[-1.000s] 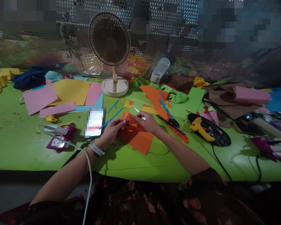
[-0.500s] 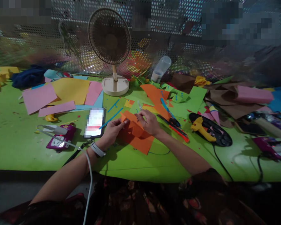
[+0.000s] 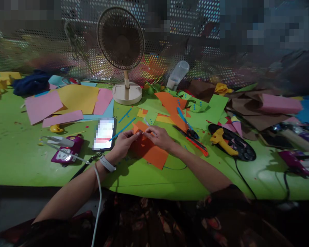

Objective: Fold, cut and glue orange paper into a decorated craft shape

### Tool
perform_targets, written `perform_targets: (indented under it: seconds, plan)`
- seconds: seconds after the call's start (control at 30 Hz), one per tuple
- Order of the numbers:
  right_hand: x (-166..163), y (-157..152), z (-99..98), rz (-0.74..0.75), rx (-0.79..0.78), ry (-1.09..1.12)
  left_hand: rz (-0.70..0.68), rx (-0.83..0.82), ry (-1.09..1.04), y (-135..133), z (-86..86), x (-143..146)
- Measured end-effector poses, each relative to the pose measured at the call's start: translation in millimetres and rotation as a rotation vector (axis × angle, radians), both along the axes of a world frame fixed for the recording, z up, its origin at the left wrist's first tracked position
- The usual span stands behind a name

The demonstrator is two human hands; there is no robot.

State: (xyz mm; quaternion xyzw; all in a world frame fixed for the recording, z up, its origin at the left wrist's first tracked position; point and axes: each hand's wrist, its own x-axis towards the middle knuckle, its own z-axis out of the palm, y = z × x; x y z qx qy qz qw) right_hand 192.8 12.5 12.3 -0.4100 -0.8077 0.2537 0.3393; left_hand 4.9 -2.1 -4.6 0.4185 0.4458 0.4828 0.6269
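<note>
While the left hand (image 3: 125,141) pinches creased orange paper (image 3: 138,127) over an orange sheet (image 3: 154,156) on the counter (image 3: 134,187), the right hand (image 3: 157,136) bunches its fingertips there, their hold unclear; some folding looks done; blue strips (image 3: 123,129) lie loose nearby; what remains cannot be told.

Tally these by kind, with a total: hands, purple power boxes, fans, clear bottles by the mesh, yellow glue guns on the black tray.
Left hand and right hand: 2
Purple power boxes: 2
Fan: 1
Clear bottle: 1
Yellow glue gun: 1
Total: 7
</note>
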Motion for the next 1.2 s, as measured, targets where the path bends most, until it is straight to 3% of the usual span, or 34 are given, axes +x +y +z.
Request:
perform_targets:
  seconds: [0.23, 0.47, 0.6, 0.77, 0.97, 1.13, 1.2]
  plan:
    - [8, 5, 8.8, -0.053, 0.029, -0.077, -0.013, -0.036, -0.094, 2, -1.6, -2]
    - [17, 13, 10.3, -0.144, 0.050, -0.054, -0.072, -0.024, -0.001, 4, -4.2, -5]
    - [36, 26, 9.4, -0.281, 0.131, -0.271, -0.047, -0.073, -0.018, 4, -3.7, -3]
    - [65, 30, 11.3, -0.347, 0.057, -0.624, -0.068, -0.123, -0.047, 3, 0.1, -3]
    - [91, 3, 3.6, -0.286, 0.134, -0.647, -0.077, -0.114, -0.022, 3, 4.6, -3]
    - [140, -40, 4.2, -0.445, 0.182, -0.538, -0.059, -0.125, 0.014, 2, 6.0, -3]
    - [171, -60, 5.5, -0.597, 0.194, -0.546, -0.050, -0.127, 0.027, 2, 5.9, -3]
